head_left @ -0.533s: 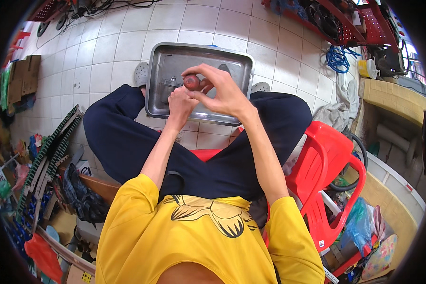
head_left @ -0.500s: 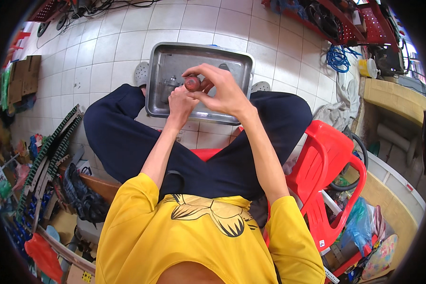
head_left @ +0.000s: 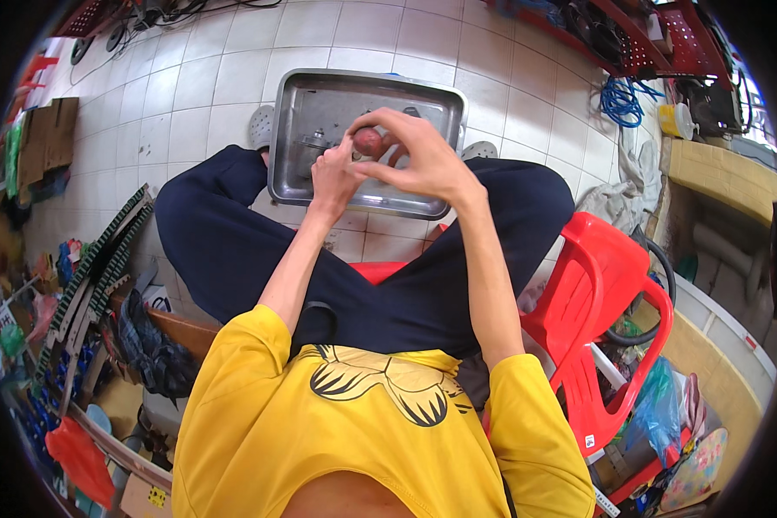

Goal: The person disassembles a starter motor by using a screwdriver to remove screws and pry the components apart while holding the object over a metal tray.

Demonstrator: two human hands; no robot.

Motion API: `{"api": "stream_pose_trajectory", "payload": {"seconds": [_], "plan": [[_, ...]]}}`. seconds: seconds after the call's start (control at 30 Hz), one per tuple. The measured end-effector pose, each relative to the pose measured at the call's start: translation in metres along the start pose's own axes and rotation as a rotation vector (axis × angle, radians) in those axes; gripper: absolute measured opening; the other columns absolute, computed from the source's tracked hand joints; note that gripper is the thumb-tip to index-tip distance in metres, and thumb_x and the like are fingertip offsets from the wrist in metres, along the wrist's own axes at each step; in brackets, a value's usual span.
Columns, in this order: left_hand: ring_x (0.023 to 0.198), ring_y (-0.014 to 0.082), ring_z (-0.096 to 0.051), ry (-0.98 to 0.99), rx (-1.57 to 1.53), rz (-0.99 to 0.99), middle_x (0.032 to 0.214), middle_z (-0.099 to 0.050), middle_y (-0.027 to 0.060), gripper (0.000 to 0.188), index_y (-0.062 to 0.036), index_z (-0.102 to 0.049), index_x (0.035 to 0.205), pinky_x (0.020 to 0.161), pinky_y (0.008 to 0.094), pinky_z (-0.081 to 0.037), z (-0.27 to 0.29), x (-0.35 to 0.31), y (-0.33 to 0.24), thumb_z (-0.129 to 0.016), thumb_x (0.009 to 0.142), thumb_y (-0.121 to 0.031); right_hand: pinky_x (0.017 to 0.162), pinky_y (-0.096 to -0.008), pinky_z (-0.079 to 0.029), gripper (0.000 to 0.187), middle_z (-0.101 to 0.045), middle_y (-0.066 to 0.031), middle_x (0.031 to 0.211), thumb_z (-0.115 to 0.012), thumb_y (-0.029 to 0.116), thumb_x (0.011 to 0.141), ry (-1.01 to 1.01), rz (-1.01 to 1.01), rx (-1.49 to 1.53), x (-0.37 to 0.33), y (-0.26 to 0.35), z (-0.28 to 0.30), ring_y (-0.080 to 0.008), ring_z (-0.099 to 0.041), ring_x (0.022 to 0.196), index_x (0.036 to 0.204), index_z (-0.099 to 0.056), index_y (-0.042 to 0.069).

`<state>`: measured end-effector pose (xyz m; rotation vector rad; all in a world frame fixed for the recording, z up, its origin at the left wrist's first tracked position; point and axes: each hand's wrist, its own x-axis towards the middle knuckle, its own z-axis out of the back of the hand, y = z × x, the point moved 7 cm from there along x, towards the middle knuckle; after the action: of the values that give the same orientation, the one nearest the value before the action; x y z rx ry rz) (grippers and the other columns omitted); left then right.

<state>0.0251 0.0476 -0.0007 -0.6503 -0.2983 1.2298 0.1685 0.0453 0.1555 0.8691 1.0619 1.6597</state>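
A tool with a red, rounded handle is seen end-on over the metal tray; its lower part is hidden. My right hand curves its fingers and thumb round this handle. Close against it, my left hand is closed, knuckles up, and whatever it holds is hidden under the fingers. In the tray's left part sits a grey metal part with a small stud on top, partly covered by my left hand. A dark piece shows beyond my right fingers.
The tray rests on white floor tiles between my feet. A red plastic chair stands at the right. Blue coiled hose lies far right. Clutter with a dark plastic bag fills the left side.
The red handle and my right hand have shifted slightly to the right. My left hand has moved a little the same way and remains closed.
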Motion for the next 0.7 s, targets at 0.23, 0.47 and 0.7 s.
{"api": "stream_pose_trajectory", "payload": {"seconds": [0.23, 0.47, 0.7], "plan": [[0.079, 0.0455, -0.072, -0.036, 0.075, 0.058, 0.080, -0.073, 0.0212, 0.051, -0.0071, -0.055, 0.112, 0.066, 0.0575, -0.057, 0.003, 0.006, -0.006, -0.082, 0.082, -0.038, 0.062, -0.0387, -0.051, 0.039, -0.068, -0.0052, 0.094, -0.088, 0.022, 0.079, -0.232, 0.010, -0.384, -0.012, -0.002, 0.023, -0.0237, -0.066, 0.070, 0.109, -0.066, 0.009], [0.076, 0.0450, -0.072, -0.064, 0.062, 0.047, 0.078, -0.073, 0.0202, 0.051, -0.0076, -0.055, 0.110, 0.064, 0.0560, -0.058, 0.006, 0.005, -0.003, -0.082, 0.081, -0.040, 0.062, -0.0297, -0.049, 0.043, -0.067, -0.0008, 0.085, -0.085, 0.002, 0.079, -0.018, -0.022, -0.004, -0.008, -0.011, 0.017, -0.0096, -0.059, 0.069, 0.118, -0.069, 0.009], [0.076, 0.0453, -0.072, -0.059, 0.056, 0.042, 0.077, -0.072, 0.0211, 0.053, -0.0070, -0.055, 0.112, 0.064, 0.0557, -0.058, 0.006, 0.003, -0.001, -0.082, 0.082, -0.041, 0.066, -0.0258, -0.051, 0.046, -0.070, -0.0019, 0.103, -0.088, 0.005, 0.078, -0.121, -0.093, -0.261, -0.012, -0.013, 0.019, -0.0108, -0.063, 0.077, 0.119, -0.068, 0.008]]}}
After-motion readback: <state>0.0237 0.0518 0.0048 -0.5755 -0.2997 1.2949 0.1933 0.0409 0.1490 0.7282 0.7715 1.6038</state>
